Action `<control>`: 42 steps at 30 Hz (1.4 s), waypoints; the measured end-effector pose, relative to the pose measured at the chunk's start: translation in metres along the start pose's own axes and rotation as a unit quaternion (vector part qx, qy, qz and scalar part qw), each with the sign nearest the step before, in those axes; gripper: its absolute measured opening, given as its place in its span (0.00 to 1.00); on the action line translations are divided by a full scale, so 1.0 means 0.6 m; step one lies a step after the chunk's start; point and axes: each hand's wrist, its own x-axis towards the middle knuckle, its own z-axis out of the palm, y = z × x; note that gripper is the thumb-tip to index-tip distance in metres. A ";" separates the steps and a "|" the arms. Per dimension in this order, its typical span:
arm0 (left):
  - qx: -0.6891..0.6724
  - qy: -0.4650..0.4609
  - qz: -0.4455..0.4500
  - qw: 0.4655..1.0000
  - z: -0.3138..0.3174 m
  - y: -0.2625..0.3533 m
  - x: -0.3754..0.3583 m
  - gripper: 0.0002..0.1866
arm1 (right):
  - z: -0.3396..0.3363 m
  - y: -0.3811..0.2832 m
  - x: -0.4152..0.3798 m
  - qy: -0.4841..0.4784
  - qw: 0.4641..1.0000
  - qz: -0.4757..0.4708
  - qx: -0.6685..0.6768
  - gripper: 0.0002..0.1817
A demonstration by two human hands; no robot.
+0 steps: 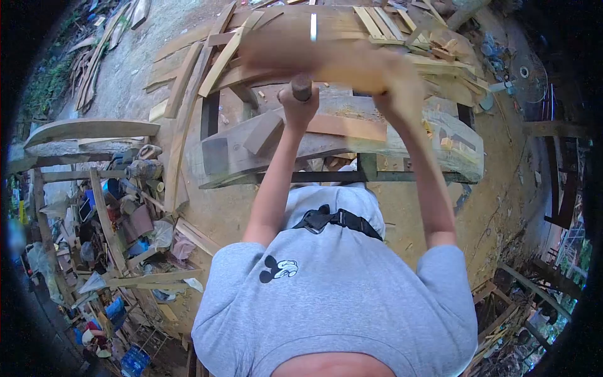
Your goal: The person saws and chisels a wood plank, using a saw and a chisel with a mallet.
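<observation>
Upright above the bench, a tool handle with a dark round end stands in my left hand, whose fingers are wrapped round it. My right hand is blurred by motion, closed round the light handle of a wooden mallet. The mallet's dark, smeared head is above and beyond my left hand. Under both hands lies a thick wooden bench. A reddish-brown board and a short wood block rest on it. What the left-hand tool's lower end touches is hidden.
Planks and offcuts lie beyond the bench and to its left. A curved timber is at the far left, above a cluttered rack. A round fan stands at the right. Wood chips are scattered on the ground.
</observation>
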 end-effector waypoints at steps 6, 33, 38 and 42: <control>-0.046 0.030 -0.051 0.997 -0.009 -0.035 -0.002 0.08 | -0.046 -0.003 0.043 0.174 0.984 -0.010 0.021 0.33; -0.282 0.031 -0.184 0.941 -0.038 0.002 -0.002 0.11 | 0.180 0.004 -0.250 -0.290 0.815 0.491 0.104 0.33; -0.275 0.069 -0.168 0.944 -0.067 -0.040 0.013 0.11 | 0.182 0.000 -0.241 -0.320 0.820 0.470 0.071 0.32; -0.320 0.092 -0.184 0.925 -0.077 -0.053 0.013 0.12 | 0.180 -0.007 -0.240 -0.326 0.816 0.473 0.056 0.32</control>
